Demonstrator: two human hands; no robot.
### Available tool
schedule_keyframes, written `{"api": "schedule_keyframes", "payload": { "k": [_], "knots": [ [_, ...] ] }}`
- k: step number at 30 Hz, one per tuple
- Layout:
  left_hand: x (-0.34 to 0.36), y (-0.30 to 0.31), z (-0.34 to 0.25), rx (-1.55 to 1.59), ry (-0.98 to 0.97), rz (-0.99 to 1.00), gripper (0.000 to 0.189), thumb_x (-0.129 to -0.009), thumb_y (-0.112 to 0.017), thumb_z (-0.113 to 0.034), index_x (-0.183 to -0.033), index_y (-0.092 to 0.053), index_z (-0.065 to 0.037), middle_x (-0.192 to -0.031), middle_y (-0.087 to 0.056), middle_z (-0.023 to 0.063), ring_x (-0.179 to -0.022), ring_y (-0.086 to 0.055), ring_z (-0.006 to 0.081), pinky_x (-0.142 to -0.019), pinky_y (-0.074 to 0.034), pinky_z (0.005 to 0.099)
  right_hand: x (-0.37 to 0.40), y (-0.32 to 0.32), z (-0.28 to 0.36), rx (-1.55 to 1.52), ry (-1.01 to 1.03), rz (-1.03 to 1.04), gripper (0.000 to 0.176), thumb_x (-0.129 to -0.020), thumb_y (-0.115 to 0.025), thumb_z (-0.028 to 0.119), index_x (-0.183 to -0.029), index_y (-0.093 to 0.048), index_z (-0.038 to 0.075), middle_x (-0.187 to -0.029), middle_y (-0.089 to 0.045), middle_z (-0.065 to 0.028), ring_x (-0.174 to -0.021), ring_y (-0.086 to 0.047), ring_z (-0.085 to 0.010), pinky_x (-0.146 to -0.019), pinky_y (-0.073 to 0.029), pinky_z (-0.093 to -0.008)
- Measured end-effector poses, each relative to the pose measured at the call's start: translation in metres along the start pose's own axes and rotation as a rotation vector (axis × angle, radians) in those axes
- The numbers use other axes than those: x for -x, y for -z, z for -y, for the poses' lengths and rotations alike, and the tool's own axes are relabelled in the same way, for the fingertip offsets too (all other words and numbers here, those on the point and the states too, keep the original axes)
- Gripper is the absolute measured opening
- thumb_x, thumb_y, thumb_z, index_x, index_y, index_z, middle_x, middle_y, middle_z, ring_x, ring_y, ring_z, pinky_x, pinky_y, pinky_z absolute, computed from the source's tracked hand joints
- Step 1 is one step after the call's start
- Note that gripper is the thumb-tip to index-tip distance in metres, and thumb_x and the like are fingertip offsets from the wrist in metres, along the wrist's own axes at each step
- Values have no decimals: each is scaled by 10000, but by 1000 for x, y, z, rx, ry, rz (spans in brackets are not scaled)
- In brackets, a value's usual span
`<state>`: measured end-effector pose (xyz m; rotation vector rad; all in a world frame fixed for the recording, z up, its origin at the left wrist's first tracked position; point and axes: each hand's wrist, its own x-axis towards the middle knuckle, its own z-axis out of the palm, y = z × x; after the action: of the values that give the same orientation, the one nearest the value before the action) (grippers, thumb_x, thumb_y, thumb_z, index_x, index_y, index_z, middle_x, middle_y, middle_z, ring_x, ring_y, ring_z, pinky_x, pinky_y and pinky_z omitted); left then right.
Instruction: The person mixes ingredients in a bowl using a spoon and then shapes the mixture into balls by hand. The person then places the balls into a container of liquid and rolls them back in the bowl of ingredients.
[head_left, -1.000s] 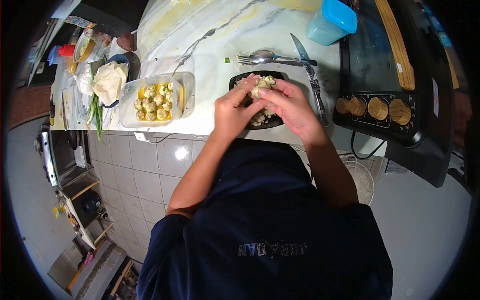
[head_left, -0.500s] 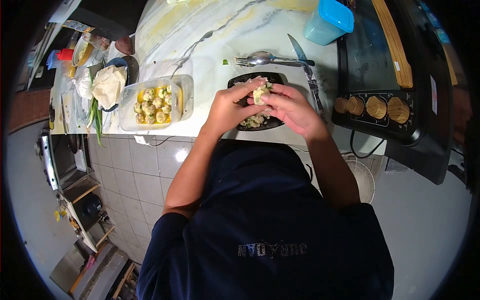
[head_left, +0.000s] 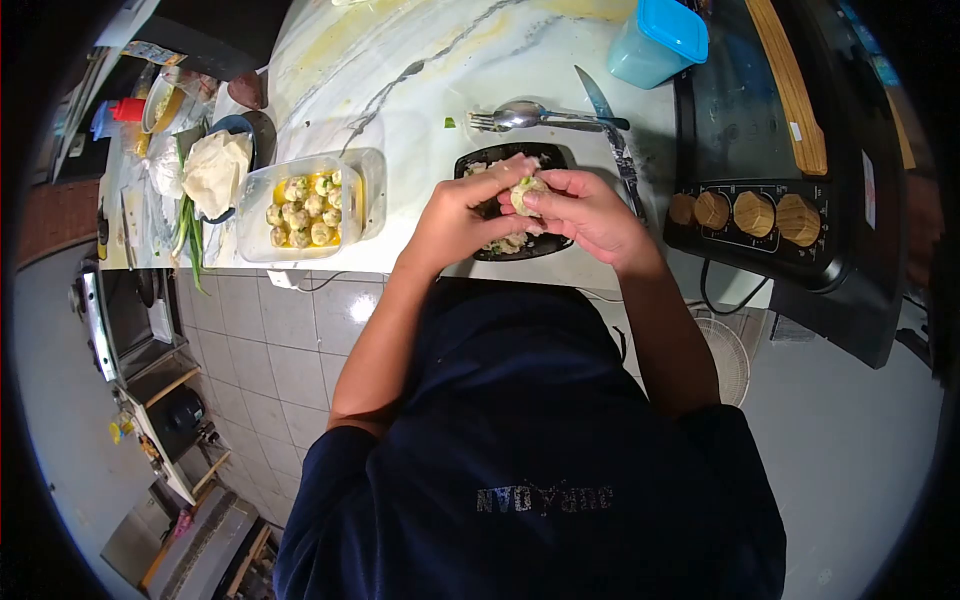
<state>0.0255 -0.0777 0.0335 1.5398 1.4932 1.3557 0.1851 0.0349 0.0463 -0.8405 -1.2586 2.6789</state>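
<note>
A pale ball of minced mixture with green flecks [head_left: 526, 197] is between the thumb and fingers of my right hand [head_left: 600, 215]. My left hand [head_left: 455, 218] curves around the ball's other side, its fingers stretched out and apart, with bits of mixture on the fingertips. Beneath both hands lies a black dish [head_left: 490, 155] holding more loose mixture [head_left: 508, 245], partly hidden by my hands. To the left, a clear plastic container [head_left: 257, 240] holds several similar balls [head_left: 298, 215] in yellowish liquid.
A spoon [head_left: 520, 114], fork and knife [head_left: 596, 95] lie beyond the dish. A blue-lidded container [head_left: 655, 45] stands at the back right, beside a black oven [head_left: 770, 250]. Stacked pale wrappers [head_left: 217, 170] and green onions [head_left: 193, 235] are at the far left.
My right hand has shifted slightly right with the ball, and the ball shows a different side. My left hand has opened a little away from it.
</note>
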Motion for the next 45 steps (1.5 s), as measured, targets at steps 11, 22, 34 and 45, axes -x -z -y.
{"api": "schedule_keyframes", "payload": {
  "k": [11, 22, 34, 45],
  "knots": [
    [14, -26, 9, -161, 30, -260, 448, -730, -776, -9, -1159, -649, -17, -1168, -657, 145, -1166, -589, 250, -986, -469, 347, -4, 0, -17, 20, 79, -73, 311, -955, -571, 157, -1211, -557, -20, -1104, -628, -69, -1025, -606, -134, -901, -496, -292],
    [14, -7, 6, -198, 31, -111, 331, -757, -757, -29, -1080, -691, -38, -1076, -695, 127, -1044, -662, 234, -887, -522, 312, -4, 1, -6, 80, 54, -137, 295, -921, -622, 144, -1138, -587, -53, -1063, -638, -103, -982, -636, -159, -890, -542, -309],
    [14, -4, 5, -251, 89, -170, 248, -740, -770, -91, -978, -720, -44, -960, -710, 128, -839, -694, 277, -742, -555, 321, -9, -6, 0, 9, -29, -222, 320, -945, -599, 198, -1135, -592, -60, -1086, -621, -121, -1012, -629, -203, -906, -532, -336],
    [11, -41, -10, -310, 140, -307, 462, -867, -673, -112, -1289, -534, 15, -1195, -604, 226, -1127, -595, 347, -925, -486, 366, -28, -8, -20, -302, 173, -303, 287, -928, -622, 156, -1144, -593, -31, -992, -620, -52, -800, -567, -104, -700, -463, -225]
  ]
}}
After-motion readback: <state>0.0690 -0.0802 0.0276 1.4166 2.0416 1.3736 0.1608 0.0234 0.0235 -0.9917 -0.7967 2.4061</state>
